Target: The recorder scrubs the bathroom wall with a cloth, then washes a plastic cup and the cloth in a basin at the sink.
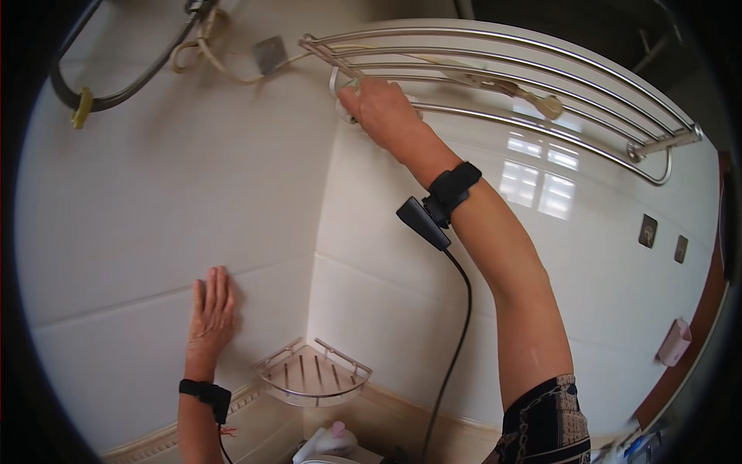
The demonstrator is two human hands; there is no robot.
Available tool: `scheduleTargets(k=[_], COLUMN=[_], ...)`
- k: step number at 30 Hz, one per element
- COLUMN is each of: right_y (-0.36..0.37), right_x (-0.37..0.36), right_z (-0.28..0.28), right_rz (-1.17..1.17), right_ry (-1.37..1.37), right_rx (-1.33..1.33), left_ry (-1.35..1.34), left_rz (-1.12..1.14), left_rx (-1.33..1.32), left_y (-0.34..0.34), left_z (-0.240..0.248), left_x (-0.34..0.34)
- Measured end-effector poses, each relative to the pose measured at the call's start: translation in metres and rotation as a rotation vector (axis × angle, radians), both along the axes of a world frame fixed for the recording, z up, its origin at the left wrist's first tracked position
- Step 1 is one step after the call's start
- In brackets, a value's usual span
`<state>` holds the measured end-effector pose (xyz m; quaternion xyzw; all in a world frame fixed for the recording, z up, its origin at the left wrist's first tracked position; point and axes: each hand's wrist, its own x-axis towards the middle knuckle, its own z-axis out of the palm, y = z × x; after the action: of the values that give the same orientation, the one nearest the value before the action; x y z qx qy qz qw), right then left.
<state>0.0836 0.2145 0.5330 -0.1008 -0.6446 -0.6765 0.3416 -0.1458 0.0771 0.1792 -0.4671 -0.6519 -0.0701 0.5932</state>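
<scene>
Tiled wall [154,193], white, two faces meeting in a corner. Metal rack [464,32], barred, mounted high, extending rightward from the right grip. Corner shelf [317,400], slatted, low. Right grip [382,108]: fingers curled at the rack's left end; whether clamped, cannot tell. Left grip [212,317]: fingers extended, side by side, against the wall.

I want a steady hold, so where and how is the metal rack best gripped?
Probably by the right half of its lower bar, coming from below and curling around it: that stretch is slim, long and uncovered, with open space beneath. The left end looks less handy, since the right hand is there.
</scene>
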Motion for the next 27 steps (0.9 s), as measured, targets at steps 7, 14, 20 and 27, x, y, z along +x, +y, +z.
scheduleTargets(k=[7,14,20,27], right_y=[-0.055,-0.127,-0.176,-0.218], right_x=[0.145,0.318,0.394,0.435], right_z=[0.005,-0.004,-0.022,-0.006], right_rz=[-0.021,-0.265,-0.323,0.297], right_ry=[-0.079,-0.071,-0.039,0.616], right_rx=[0.07,0.087,0.129,0.222], left_ry=[-0.078,-0.097,-0.058,-0.033], left_rz=[-0.056,-0.148,-0.103,-0.167], left_rx=[0.025,0.04,0.088,0.118], left_y=[0.0,0.006,0.004,0.009], left_z=[0.0,-0.002,-0.003,0.002], left_x=[0.0,0.008,0.003,0.005])
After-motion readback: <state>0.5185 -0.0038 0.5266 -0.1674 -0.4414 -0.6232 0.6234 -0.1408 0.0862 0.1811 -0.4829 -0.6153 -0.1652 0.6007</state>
